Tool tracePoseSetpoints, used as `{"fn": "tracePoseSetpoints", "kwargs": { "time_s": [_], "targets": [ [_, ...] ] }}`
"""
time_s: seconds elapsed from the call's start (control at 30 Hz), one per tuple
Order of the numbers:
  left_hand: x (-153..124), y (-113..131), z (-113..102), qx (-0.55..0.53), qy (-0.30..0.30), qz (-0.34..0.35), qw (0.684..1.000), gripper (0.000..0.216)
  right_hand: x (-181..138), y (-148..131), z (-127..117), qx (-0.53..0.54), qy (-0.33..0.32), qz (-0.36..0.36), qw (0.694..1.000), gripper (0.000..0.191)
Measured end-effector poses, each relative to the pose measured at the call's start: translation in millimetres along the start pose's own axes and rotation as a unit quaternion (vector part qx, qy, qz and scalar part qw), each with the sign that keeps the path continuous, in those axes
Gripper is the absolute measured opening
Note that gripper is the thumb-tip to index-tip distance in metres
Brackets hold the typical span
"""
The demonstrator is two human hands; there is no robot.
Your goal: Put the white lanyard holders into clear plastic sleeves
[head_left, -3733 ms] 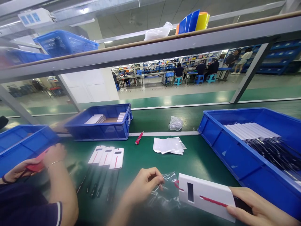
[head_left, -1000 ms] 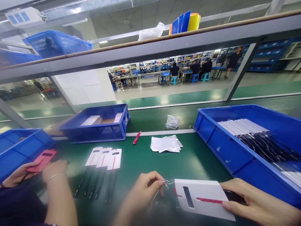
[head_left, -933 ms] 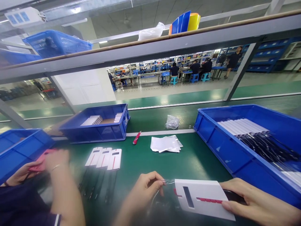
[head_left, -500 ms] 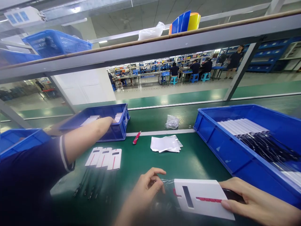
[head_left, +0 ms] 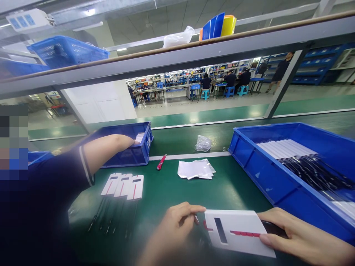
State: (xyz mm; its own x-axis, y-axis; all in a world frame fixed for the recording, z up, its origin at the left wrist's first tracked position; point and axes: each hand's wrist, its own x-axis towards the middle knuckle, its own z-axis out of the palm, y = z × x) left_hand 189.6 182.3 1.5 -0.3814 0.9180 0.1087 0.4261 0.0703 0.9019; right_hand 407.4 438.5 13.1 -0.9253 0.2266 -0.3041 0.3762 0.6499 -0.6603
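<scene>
A white card pack with a dark slot and a red strip lies flat on the green bench in front of me. My right hand grips its right end, thumb on top. At the pack's left edge my left hand has its fingers curled in a pinch on a clear plastic bag, most of it hidden by the hand and the pack.
A co-worker's arm in a dark sleeve reaches from the left into a blue bin. Three white packs lie near it. A red cutter, a stack of clear bags and a large blue bin of packs are there too.
The co-worker's arm swung from the near left across into the far blue bin. My left hand moved in against the pack's left edge; the bag shows less.
</scene>
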Motion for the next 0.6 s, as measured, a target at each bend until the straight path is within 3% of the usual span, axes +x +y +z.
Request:
{"fn": "tracePoseSetpoints", "kwargs": {
  "time_s": [0.27, 0.37, 0.5, 0.6],
  "targets": [
    [-1.2, 7.3, 4.0, 0.013, 0.017, 0.024, 0.999, 0.038, 1.1, -6.2, -2.8, 0.004, 0.042, -0.035, 0.998, 0.045],
    [0.2, 7.9, 4.9, 0.08, 0.025, 0.049, 0.995, 0.047, 0.5, -10.7, -5.0, 0.003, 0.044, -0.033, 0.999, 0.048],
    [1.7, 5.4, 7.7, 0.2, 0.038, 0.132, 0.97, 0.069, 0.7, -19.1, -7.2, -0.002, 0.04, -0.031, 0.999, 0.051],
    [1.6, 4.2, 12.4, 0.258, 0.058, 0.178, 0.948, 0.08, 1.6, -27.0, -7.1, -0.002, 0.101, -0.061, 0.993, 0.046]
  ]
}}
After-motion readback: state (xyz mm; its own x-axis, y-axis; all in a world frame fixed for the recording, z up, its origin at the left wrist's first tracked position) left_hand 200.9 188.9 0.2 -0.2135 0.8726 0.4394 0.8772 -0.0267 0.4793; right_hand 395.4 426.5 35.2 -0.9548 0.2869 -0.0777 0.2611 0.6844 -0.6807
